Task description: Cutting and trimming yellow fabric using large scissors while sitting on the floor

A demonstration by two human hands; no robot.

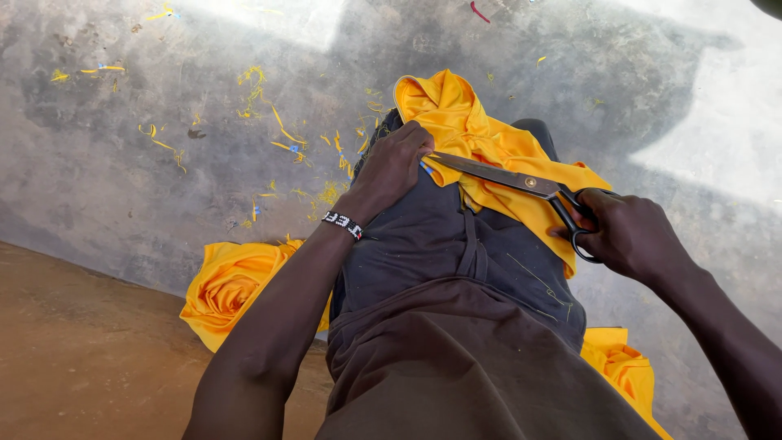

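Head view, right hand [631, 232] gripping scissors [521, 183], yellow cloth [464, 122] edge

I see yellow cloth [481, 138] that looks soft, smooth and a little shiny. The scissors [521, 183] have dull grey metal blades and dark handles. The dark shorts [440, 244] are matt cloth. The concrete floor [122, 187] looks rough and grey, with little yellow thread scraps [281, 130] on it.

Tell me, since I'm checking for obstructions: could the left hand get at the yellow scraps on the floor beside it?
Probably yes. The left hand presses the yellow cloth on the knee, and the yellow scraps lie on open floor to its left with nothing between. It would have to let go of the cloth first.
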